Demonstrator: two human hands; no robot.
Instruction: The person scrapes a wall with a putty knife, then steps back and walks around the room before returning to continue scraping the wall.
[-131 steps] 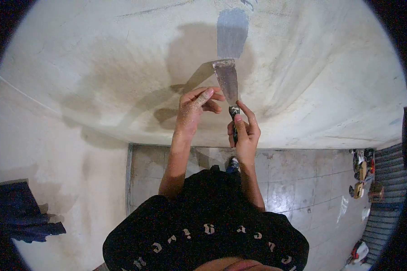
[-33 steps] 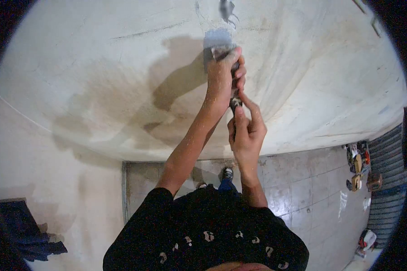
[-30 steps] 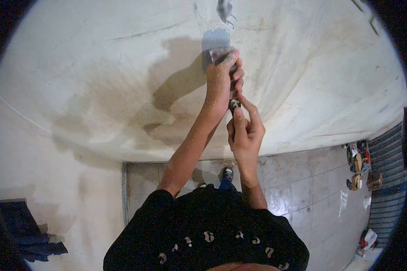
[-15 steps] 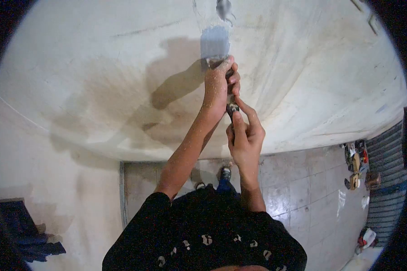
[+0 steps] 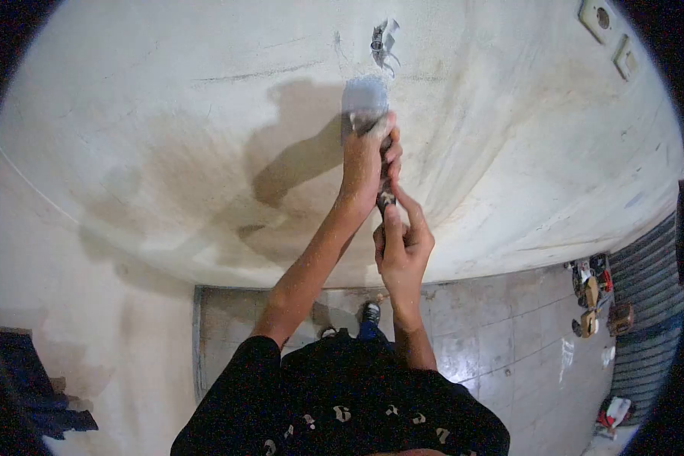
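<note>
My left hand point(image 5: 368, 152) is wrapped round the upper part of a dark hand tool point(image 5: 386, 163), close against a pale wall point(image 5: 463, 137). Just above its fingers, a blue-grey patch point(image 5: 365, 95) shows on the wall. My right hand point(image 5: 404, 242) grips the tool's lower end point(image 5: 386, 199) between thumb and fingers. The tool's head at the wall is partly hidden by my left hand. Higher up, a hole with wires point(image 5: 378, 44) opens in the wall.
Wall sockets point(image 5: 600, 17) sit at the upper right. On the tiled floor point(image 5: 501, 327) several objects point(image 5: 589, 292) lie beside a corrugated shutter point(image 5: 646, 311). Dark cloth point(image 5: 34, 372) is at the lower left.
The view has tilted upward, so the wall, wired hole and hands appear lower and the sockets show more fully. Both hands keep their hold on the tool.
</note>
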